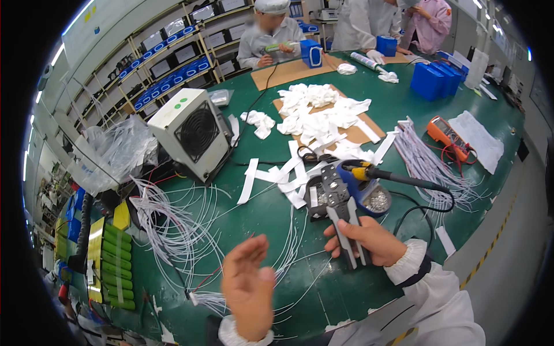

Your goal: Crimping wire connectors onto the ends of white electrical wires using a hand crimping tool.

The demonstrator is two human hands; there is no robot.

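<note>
My right hand (369,239) grips the grey handles of a wire stripper (340,202), its jaws pointing away from me over the green table (404,104). My left hand (248,285) is raised flat, fingers together, palm turned to the right, holding nothing. Thin white wires (179,230) lie spread on the table under and to the left of it. Just beyond the stripper stands a soldering iron (386,176) resting in a blue holder (369,196).
A white box fan (193,132) stands at left, white paper strips (314,124) on cardboard in the middle, an orange multimeter (447,135) and a wire bundle (424,164) at right. Green cell packs (115,259) lie at lower left. Other people work at the far end.
</note>
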